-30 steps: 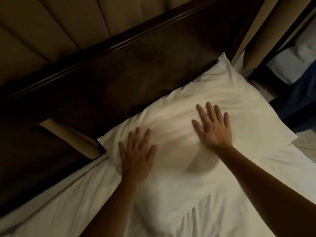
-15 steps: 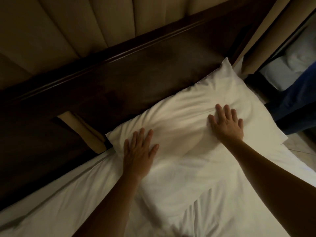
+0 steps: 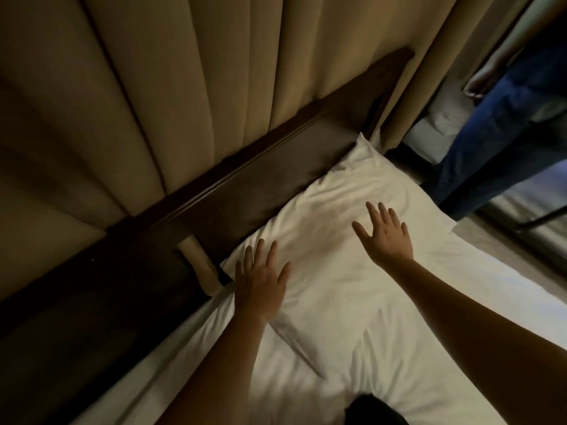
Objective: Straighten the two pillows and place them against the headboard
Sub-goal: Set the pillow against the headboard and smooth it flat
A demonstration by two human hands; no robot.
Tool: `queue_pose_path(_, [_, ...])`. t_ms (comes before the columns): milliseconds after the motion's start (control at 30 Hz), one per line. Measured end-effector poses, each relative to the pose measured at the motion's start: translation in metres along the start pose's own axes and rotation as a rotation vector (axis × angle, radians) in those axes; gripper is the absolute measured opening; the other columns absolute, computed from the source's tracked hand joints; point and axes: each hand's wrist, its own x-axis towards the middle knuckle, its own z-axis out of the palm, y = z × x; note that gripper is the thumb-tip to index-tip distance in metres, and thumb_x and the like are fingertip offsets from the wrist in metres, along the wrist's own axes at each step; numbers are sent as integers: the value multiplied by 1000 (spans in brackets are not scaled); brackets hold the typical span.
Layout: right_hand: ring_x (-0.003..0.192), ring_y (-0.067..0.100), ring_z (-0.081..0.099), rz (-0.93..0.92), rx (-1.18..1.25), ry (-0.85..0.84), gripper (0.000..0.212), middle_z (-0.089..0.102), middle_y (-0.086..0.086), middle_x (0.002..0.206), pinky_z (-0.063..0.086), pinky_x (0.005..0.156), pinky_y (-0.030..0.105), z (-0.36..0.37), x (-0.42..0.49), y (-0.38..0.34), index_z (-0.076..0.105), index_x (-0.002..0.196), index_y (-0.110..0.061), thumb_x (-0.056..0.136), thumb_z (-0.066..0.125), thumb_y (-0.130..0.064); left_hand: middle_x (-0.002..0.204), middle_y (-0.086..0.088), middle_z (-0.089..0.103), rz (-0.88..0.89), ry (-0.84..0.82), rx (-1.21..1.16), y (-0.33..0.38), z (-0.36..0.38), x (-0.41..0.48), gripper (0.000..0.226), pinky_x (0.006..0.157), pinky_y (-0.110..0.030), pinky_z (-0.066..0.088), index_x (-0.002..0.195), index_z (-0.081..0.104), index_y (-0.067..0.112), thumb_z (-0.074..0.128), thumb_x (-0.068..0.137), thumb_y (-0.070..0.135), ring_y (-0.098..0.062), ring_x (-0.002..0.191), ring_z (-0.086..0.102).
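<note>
Now I am leaning over a white pillow that is lying at the centre right of the frame, its long edge running along the dark wooden headboard and seemingly touching it. My left hand is resting flat on the pillow's lower left corner, fingers spread and gripping nothing. My right hand is also open with fingers fanned, over the pillow's right half; I cannot tell whether it is pressing down or hovering just above. I am seeing only this one pillow; the second is not in view.

To do this step well, I judge I should be pressing with flat palms and sweeping outward toward the corners, so the creases near the upper right corner are smoothed without dragging the pillow away from the headboard.

Under the pillow, a white bedsheet is filling the lower right of the frame, rumpled with soft folds. Beige padded wall panels are rising above the headboard in the upper left. At the upper right, a person in blue trousers is standing beside the bed. The room is looking dim.
</note>
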Motion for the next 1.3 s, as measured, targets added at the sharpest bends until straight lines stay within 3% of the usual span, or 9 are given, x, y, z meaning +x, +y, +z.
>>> queue_pose_path(100, [156,25,6,30,-12,28,75,10,0,170,12,124,54,-19,-37,-18,10,161,-36,97,19,-75,172,-3,23,92,1,42,-8,-30,-15,75,126,-54,22,163,26,31,18,100,70,-33,158,18])
queue_pose_path(333, [156,25,7,143,11,127,73,11,-1,170,14,124,54,-57,-112,-50,9,160,-39,97,19,-75,175,-2,12,239,-69,38,-16,-83,-28,70,129,-47,11,165,17,33,28,104,65,-31,160,8])
queue_pose_path(733, [156,23,6,343,91,231,72,9,-3,170,13,125,53,-72,-198,-42,7,160,-41,97,19,-75,176,2,7,496,-171,145,28,-104,-14,68,130,-47,13,166,15,34,27,105,63,-26,161,3])
queue_pose_path(1033, [156,22,6,565,152,323,72,7,-4,170,14,125,54,-84,-285,39,6,160,-41,98,17,-75,176,6,1,689,-285,245,133,-74,-39,67,130,-45,13,165,10,39,23,105,65,-21,161,-2])
queue_pose_path(1300, [156,22,6,702,235,369,71,8,-4,170,16,124,54,-62,-430,142,7,160,-39,99,22,-72,176,7,3,874,-294,319,245,-9,-148,65,130,-44,14,165,12,38,24,106,63,-21,161,0])
